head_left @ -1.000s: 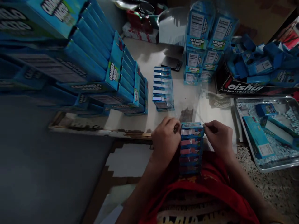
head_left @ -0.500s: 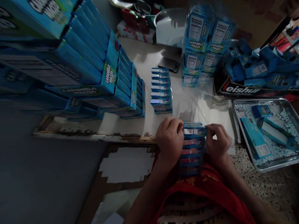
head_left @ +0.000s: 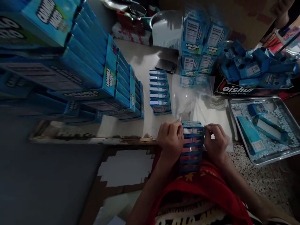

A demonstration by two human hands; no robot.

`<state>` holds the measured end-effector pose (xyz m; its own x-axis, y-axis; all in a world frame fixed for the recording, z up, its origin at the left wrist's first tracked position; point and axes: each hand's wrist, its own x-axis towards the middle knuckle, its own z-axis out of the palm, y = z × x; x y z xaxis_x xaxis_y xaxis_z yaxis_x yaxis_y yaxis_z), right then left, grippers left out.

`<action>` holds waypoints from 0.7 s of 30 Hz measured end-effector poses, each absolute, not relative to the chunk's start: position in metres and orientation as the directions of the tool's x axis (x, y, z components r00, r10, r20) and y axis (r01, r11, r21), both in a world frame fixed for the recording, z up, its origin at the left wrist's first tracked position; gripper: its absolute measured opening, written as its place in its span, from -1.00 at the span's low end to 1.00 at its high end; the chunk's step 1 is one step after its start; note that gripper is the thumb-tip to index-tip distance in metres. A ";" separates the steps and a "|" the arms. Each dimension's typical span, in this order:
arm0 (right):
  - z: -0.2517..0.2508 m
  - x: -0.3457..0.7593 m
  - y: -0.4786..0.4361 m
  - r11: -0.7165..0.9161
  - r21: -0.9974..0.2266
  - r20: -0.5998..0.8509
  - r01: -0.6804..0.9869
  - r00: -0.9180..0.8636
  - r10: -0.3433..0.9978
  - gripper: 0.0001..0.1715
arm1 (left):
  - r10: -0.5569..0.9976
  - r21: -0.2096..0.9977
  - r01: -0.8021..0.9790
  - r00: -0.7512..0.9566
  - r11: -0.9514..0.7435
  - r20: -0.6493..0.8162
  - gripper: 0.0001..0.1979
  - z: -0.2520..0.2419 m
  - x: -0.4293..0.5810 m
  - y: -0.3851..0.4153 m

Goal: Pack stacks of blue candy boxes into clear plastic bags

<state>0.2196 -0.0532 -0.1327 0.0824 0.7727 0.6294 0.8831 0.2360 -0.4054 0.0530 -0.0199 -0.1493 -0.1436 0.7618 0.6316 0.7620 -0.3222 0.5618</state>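
Note:
In the head view, a row of several blue candy boxes (head_left: 192,149) stands between my hands at the table edge, in front of my red clothing. My left hand (head_left: 170,137) is closed at the upper left corner of this pack, fingers curled and thumb against it. At the upper right corner, my right hand (head_left: 217,140) pinches with thumb and index finger. Whether the fingertips hold the cardboard or a thin clear wrap around it cannot be made out. A similar candy box pack (head_left: 160,92) sits on the table beyond my left hand.
Tall stacks of candy boxes (head_left: 89,68) rise at the left. Bagged packs (head_left: 193,47) stand at the back, near a dark scale (head_left: 166,65). On the right are a metal tray (head_left: 260,162) with blue pieces and a carton (head_left: 236,89) of loose boxes. Another person's hand (head_left: 282,12) touches cardboard.
Both hands stay at the pack's upper corners with almost the same grip. The view has shifted slightly, and more of the other person's hand shows at the upper right.

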 end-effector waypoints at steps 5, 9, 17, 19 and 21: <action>-0.150 0.218 -0.053 0.252 -0.434 0.645 0.865 0.103 0.758 -0.74 | 0.603 0.458 0.748 -0.098 -0.480 0.791 -0.85 -0.173 0.048 -0.018; -0.168 0.225 -0.065 0.330 -0.377 0.708 0.866 0.040 0.705 -0.75 | 0.526 0.330 0.730 0.047 -0.599 0.849 -0.85 -0.193 0.032 -0.027; -0.175 0.236 -0.054 0.305 -0.423 0.695 0.853 0.090 0.713 -0.81 | 0.572 0.440 0.671 -0.029 -0.597 0.820 -0.86 -0.216 0.031 -0.022; -0.174 0.229 -0.048 0.252 -0.587 0.608 0.770 0.213 0.765 -0.85 | 0.647 0.547 0.644 -0.105 -0.535 0.755 -0.86 -0.218 0.036 -0.019; -0.175 0.221 -0.043 0.165 -0.761 0.456 0.627 0.336 0.824 -0.89 | 0.688 0.596 0.608 -0.110 -0.525 0.717 -0.89 -0.220 0.039 -0.018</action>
